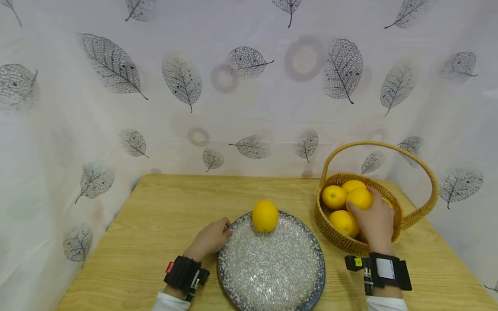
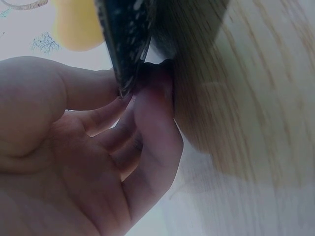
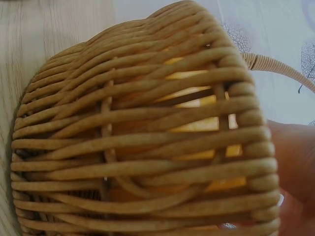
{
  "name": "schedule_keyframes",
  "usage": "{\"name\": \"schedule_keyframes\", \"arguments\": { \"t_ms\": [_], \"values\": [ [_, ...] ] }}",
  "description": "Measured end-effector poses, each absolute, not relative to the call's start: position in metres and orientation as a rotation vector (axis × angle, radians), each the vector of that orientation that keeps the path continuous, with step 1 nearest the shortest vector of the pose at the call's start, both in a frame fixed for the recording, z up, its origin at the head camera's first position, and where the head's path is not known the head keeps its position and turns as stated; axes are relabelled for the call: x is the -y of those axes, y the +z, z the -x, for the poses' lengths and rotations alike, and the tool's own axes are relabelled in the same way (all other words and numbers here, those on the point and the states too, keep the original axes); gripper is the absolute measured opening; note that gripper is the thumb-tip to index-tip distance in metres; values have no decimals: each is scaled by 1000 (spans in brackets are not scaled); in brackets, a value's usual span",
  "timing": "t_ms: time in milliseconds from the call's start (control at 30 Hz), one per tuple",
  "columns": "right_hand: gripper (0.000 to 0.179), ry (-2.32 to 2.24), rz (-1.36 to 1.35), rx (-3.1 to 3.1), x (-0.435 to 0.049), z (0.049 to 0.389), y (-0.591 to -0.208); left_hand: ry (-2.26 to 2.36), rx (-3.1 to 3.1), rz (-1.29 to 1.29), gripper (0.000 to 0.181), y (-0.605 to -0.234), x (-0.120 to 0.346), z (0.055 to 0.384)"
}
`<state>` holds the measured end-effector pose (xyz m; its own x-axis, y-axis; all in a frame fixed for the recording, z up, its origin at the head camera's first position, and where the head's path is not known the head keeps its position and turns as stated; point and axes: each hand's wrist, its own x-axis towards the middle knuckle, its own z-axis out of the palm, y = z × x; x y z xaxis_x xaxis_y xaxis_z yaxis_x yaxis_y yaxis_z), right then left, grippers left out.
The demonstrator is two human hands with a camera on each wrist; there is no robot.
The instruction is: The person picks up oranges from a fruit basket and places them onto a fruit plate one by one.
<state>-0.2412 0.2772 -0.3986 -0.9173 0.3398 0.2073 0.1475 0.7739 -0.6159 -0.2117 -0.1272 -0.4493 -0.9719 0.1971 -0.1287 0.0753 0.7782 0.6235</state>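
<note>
A round speckled grey plate (image 1: 272, 268) with a dark rim lies on the table, one orange (image 1: 265, 216) sitting near its far edge. My left hand (image 1: 210, 239) pinches the plate's left rim. In the left wrist view, the thumb lies over the rim (image 2: 129, 44) and curled fingers (image 2: 157, 123) are under it. To the right of the plate stands a wicker basket (image 1: 330, 235) of several oranges. Reaching into it, my right hand (image 1: 376, 220) grips an orange (image 1: 359, 198) on top of the others. The basket's woven wall (image 3: 147, 147) hides most of that hand in the right wrist view.
The basket's tall arched handle (image 1: 432, 190) leans out to the right. Wooden tabletop (image 1: 175, 203) extends left of the plate. A pale curtain with leaf prints (image 1: 249, 112) hangs behind and at both sides of the table.
</note>
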Motion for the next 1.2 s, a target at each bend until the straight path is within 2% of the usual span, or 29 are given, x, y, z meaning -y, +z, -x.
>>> {"name": "schedule_keyframes", "arguments": {
  "t_ms": [967,1200],
  "values": [
    [78,921,406,2534,-274,242,-392,940,-2799,-225,16,-452,128,212],
    [82,932,395,2530,-269,239,-385,948,-2802,-243,16,-450,128,211]
  ]
}}
